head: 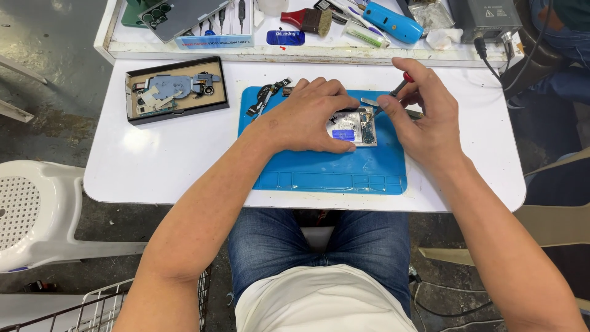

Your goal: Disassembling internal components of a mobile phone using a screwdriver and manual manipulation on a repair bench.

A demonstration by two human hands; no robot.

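Head view looks down on an opened phone [359, 126] lying with its circuit boards exposed, near the middle of a blue work mat [319, 172] on the white tabletop [153, 160]. The left hand [307, 117] lies flat over the phone's left part, fingers [335, 147] pressed down around its edge and pinning it to the mat. The right hand [424, 117] sits just beside the phone's right edge, its fingers clenched on a slim red-tipped screwdriver [393, 93] whose point angles down to the phone's upper right corner. A black flex cable [265, 95] rests on the mat's upper left corner. Further left, well apart, a black tray [177, 90] holds a grey phone plate and small parts. Behind the mat, a raised white shelf carries a blue handheld tool [393, 21], a brush [307, 19] with a red handle, and a grey phone back cover [181, 15].
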